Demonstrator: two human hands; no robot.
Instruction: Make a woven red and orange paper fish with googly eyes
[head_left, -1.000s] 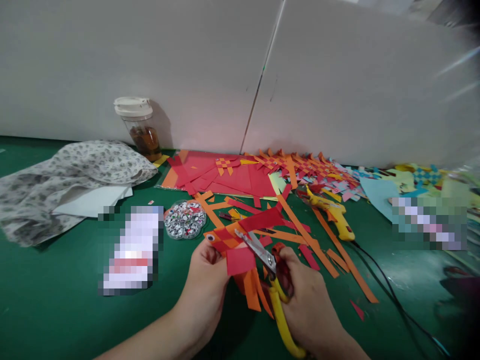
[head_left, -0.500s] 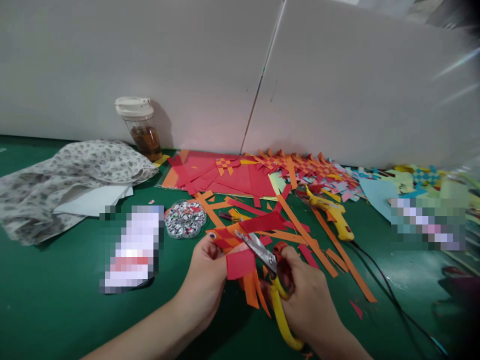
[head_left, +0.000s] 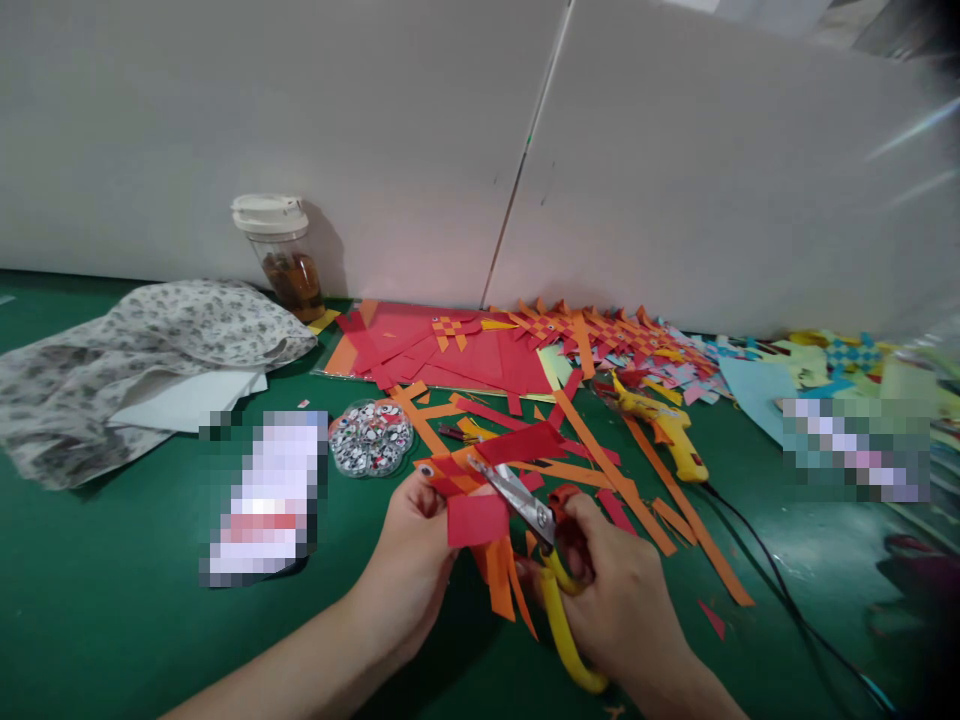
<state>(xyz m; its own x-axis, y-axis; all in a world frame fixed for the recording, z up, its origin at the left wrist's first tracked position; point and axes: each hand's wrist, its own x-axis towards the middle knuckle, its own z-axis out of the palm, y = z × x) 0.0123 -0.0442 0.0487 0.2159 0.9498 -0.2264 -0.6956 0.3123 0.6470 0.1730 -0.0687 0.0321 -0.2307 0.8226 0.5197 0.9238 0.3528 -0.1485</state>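
Observation:
My left hand (head_left: 409, 545) pinches a woven red and orange paper fish (head_left: 469, 500) with a googly eye, held above the green table (head_left: 112, 610). Loose orange strip ends hang below the piece. My right hand (head_left: 619, 595) grips yellow-handled scissors (head_left: 536, 545), fingers through the loops. The metal blades point up and left and lie against the red paper at the fish's edge.
A clear dish of googly eyes (head_left: 371, 437) sits just beyond my left hand. A yellow glue gun (head_left: 664, 425) with a black cord lies right. Red sheets and woven fish (head_left: 525, 345) pile at the wall. A lidded jar (head_left: 281, 255) and patterned cloth (head_left: 127, 360) are left.
The scissors and paper fish have shifted slightly left and down together. Both hands keep their grips.

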